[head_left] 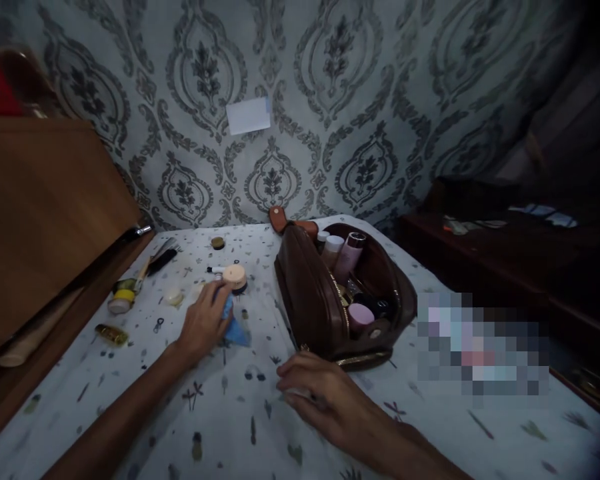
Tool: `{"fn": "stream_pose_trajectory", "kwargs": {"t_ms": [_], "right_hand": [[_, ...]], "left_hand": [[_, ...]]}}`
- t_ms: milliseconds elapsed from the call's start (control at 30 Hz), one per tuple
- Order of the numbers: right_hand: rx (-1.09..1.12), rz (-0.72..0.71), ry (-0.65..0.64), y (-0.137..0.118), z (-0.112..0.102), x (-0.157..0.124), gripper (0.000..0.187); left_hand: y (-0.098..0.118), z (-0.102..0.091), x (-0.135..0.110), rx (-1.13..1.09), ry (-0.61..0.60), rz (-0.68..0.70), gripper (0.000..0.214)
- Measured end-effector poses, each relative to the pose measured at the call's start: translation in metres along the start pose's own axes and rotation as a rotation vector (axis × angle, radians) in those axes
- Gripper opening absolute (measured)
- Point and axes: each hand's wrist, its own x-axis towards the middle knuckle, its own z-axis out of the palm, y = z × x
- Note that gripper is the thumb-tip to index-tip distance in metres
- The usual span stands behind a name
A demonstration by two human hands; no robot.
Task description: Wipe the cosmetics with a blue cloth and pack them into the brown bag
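My left hand (207,319) is closed on a crumpled blue cloth (237,328), with its fingers bent over the cloth's upper edge. Just beyond those fingertips stands a small jar (235,277) with a peach-coloured lid and a dark base. My right hand (330,397) rests low, in front of a brown leather bag (310,293), its fingers curled together; what they hold, if anything, is hidden. The unzipped bag holds a pink bottle (350,257), a white-capped bottle (333,248), a pink-lidded jar (361,315) and darker items I cannot make out.
On the patterned sheet (253,433) to the left lie a yellow-banded jar (124,299), a gold-coloured item (112,335), a black brush (163,261), a pale round item (174,296) and a small round pot (217,243). A wooden panel (50,227) borders the left. A blurred patch covers something at right.
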Motion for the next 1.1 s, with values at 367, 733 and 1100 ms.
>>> {"fn": "stream_pose_trajectory", "kwargs": {"t_ms": [367, 733, 1100], "right_hand": [[0.549, 0.412, 0.143, 0.021, 0.070, 0.085, 0.023], [0.427, 0.319, 0.177, 0.026, 0.087, 0.079, 0.023], [0.560, 0.375, 0.178, 0.039, 0.089, 0.082, 0.033]], "left_hand": [[-0.061, 0.038, -0.005, 0.007, 0.047, -0.127, 0.035], [-0.053, 0.036, -0.007, 0.120, -0.069, -0.126, 0.047], [-0.057, 0.033, -0.011, 0.033, -0.014, 0.134, 0.030]]}}
